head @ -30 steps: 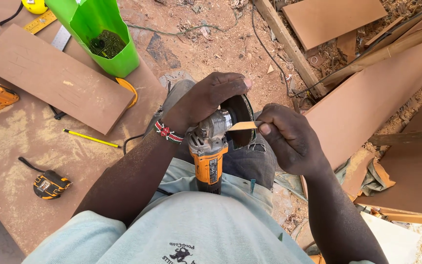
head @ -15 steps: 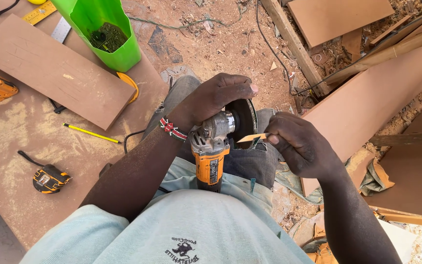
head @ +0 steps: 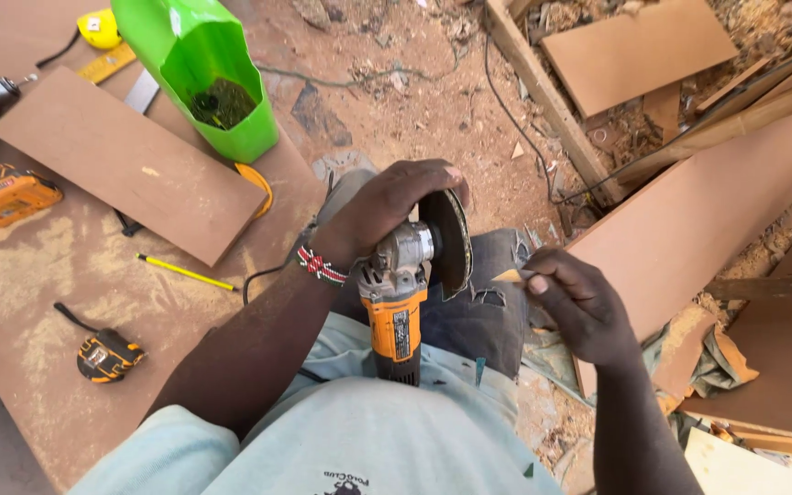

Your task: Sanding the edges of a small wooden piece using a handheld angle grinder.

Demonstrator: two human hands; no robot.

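While the angle grinder [head: 396, 307] lies across the person's lap, its orange body pointing back at the belly and its disc [head: 451, 243] standing on edge over the knee, the risk, as I judge it, sits at that wheel. The small wood chip [head: 510, 275] held just beside the disc is tiny, so the fingertips pinching it are close to the edge; if the wheel is turning, which cannot be told, a snatch could pull them in or fling the chip. The trouser cloth under the disc could also be caught.

The left hand [head: 387, 206] is clamped over the grinder's metal head, fingers curled around the guard. The right hand [head: 579, 307] is nearly closed, thumb and fingers pinched together on the chip; the two hands are apart, with the disc between them.

Further out on the brown board [head: 38, 302] to the left, a tape measure [head: 107, 356] lies near its near edge, a yellow pencil [head: 187, 273] beyond it, then a smaller board [head: 126, 163] and a green cut-open container [head: 217, 78] at the far edge.
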